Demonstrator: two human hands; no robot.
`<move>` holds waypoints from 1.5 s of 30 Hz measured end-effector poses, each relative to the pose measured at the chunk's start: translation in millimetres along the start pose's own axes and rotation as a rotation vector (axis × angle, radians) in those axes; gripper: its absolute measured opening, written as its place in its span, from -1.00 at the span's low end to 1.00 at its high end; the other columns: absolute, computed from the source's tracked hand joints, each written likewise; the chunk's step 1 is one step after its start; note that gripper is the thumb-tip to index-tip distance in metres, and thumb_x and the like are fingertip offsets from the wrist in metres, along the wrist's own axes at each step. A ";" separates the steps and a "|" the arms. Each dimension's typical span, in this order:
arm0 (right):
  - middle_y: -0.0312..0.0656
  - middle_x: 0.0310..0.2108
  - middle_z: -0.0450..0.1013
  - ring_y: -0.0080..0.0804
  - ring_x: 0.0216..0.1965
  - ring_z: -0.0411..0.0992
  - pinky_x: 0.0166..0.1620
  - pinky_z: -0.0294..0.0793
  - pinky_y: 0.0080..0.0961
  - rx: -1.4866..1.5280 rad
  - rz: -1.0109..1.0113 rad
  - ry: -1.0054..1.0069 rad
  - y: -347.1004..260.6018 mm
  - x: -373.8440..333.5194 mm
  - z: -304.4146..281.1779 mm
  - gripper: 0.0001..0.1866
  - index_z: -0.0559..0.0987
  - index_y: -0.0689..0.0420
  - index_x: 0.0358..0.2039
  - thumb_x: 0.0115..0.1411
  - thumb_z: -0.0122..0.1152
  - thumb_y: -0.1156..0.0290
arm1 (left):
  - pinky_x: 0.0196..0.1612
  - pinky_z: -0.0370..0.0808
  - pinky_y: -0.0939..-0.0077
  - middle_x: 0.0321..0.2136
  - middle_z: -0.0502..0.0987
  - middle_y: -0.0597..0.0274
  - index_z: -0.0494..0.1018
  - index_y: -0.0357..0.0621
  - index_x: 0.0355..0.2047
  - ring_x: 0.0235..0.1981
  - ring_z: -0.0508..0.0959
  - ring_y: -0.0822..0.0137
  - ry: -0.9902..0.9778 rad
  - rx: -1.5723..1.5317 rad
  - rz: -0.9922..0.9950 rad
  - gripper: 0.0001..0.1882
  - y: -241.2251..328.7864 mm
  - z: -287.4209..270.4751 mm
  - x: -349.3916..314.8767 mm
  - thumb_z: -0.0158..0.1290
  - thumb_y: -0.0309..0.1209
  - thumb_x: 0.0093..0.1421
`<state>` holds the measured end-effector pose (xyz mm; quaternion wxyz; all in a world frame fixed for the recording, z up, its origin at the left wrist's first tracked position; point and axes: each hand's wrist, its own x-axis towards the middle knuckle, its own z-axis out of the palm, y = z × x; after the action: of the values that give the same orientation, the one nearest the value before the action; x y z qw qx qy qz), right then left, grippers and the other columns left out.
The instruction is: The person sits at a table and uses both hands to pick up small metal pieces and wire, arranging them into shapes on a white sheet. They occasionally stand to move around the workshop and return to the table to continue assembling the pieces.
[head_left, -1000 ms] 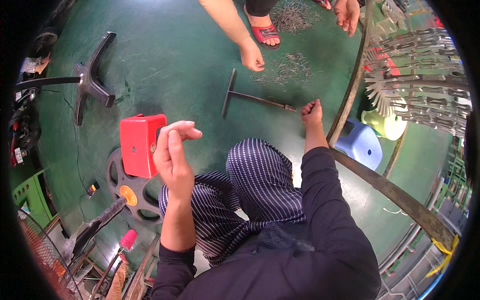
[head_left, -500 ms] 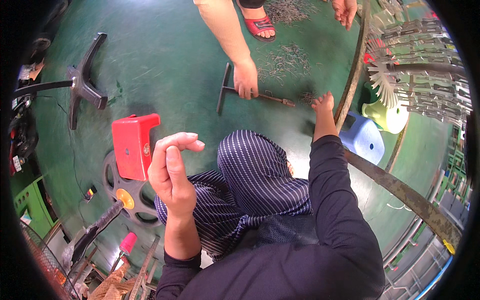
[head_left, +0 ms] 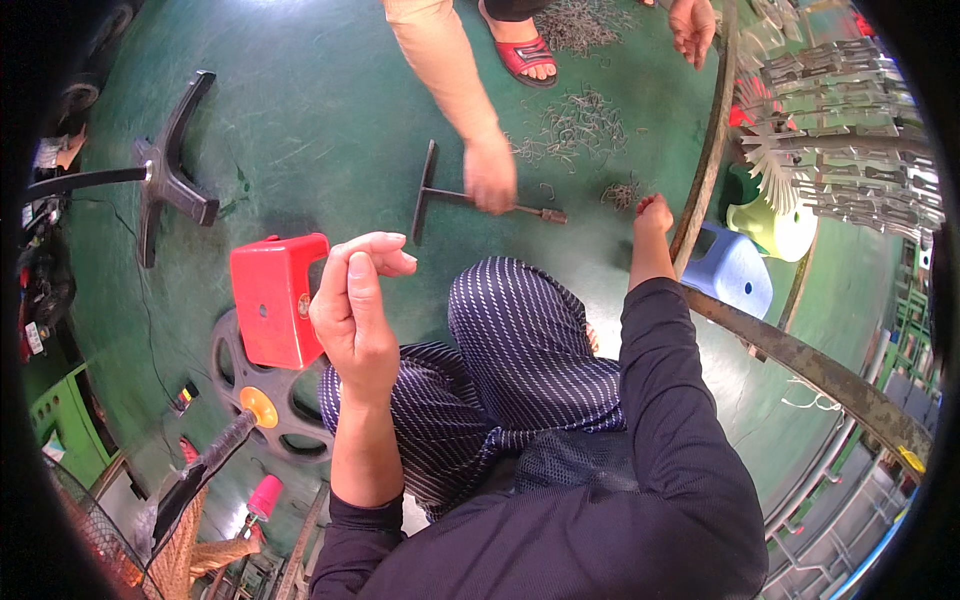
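- L hand [head_left: 356, 325]: raised by the striped trousers [head_left: 520, 330], fingers bent, thumb close in, so narrow; can't tell if anything tiny is pinched. Prob. held up to keep off the lap.
- R hand [head_left: 655, 213]: arm stretched fwd, fingers curled in; can't tell if it has a wire bit.
- Small wire heap [head_left: 621, 195]: on floor, just beside R hand; prob. put there b/c it's w/in reach from a low seat.
- Scattered wire bits [head_left: 588, 127] + bigger wire pile [head_left: 580, 28]: farther off, nr co-worker's foot [head_left: 538, 70], prob. handier for that side.
- T-handled tool [head_left: 445, 192]: flat on floor btwn both people. Co-worker's hand [head_left: 490, 180], blurred, is over its shaft; touching or not, can't tell.
- Red stool [head_left: 270, 305]: off to L, prob. there to be out of the arms' way.
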<state>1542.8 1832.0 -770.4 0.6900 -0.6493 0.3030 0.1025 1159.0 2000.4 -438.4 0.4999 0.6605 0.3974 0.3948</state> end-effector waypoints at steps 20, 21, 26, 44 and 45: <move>-0.17 -0.33 0.47 -0.48 -0.37 0.46 -0.37 0.44 -0.57 -0.980 0.442 -0.995 -85.1 -273.7 -82.7 -0.67 0.52 0.19 -0.29 0.21 -0.07 0.19 | -0.28 0.39 0.41 -0.48 0.47 0.13 0.41 -0.23 -0.36 -0.40 0.47 0.24 -0.151 0.454 -0.186 -0.68 4.0 -30.1 -62.4 -0.31 -0.32 0.27; -0.18 -0.30 0.48 -0.45 -0.25 0.43 -0.16 0.38 -0.57 -1.022 0.467 -1.097 -92.8 -284.9 -87.7 -0.64 0.53 0.17 -0.26 0.20 -0.07 0.15 | -0.27 0.38 0.38 -0.46 0.46 0.11 0.41 -0.23 -0.37 -0.37 0.46 0.19 -0.182 0.523 -0.161 -0.74 15.0 -31.4 -76.9 -0.27 -0.37 0.23; -0.13 -0.26 0.49 -0.33 -0.20 0.44 -0.05 0.32 -0.50 -1.465 0.114 -1.376 -152.3 -338.8 -128.7 -0.58 0.55 0.12 -0.22 0.12 0.00 0.04 | 0.04 0.18 0.00 -0.20 0.39 0.12 0.41 -0.17 -0.34 -0.08 0.35 0.15 -0.509 0.941 -0.233 -0.83 97.5 -49.3 -163.8 -0.08 -0.42 0.06; -0.11 -0.10 0.40 -0.18 -0.05 0.34 0.01 0.29 -0.36 -1.851 -0.111 -1.783 -330.6 -543.7 -286.8 -0.60 0.49 0.05 -0.12 0.10 -0.05 0.12 | 0.15 0.12 0.15 0.09 0.26 0.27 0.29 0.06 0.04 0.15 0.19 0.24 -1.566 0.911 -0.757 -0.55 303.8 -107.7 -283.2 -0.26 -0.10 0.18; -0.11 -0.10 0.40 -0.17 -0.06 0.35 0.01 0.29 -0.35 -1.844 -0.177 -1.789 -348.3 -554.1 -284.5 -0.60 0.48 0.05 -0.11 0.10 -0.05 0.13 | 0.09 0.24 0.30 -0.01 0.37 0.17 0.31 0.01 0.02 0.02 0.35 0.16 -1.550 0.865 -0.638 -0.54 310.5 -109.8 -284.0 -0.26 -0.10 0.18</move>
<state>1207.3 1651.6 -167.0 -0.0446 -0.6075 -0.4889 0.6244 992.8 1720.1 -150.5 0.4207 0.7271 0.2282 -0.4922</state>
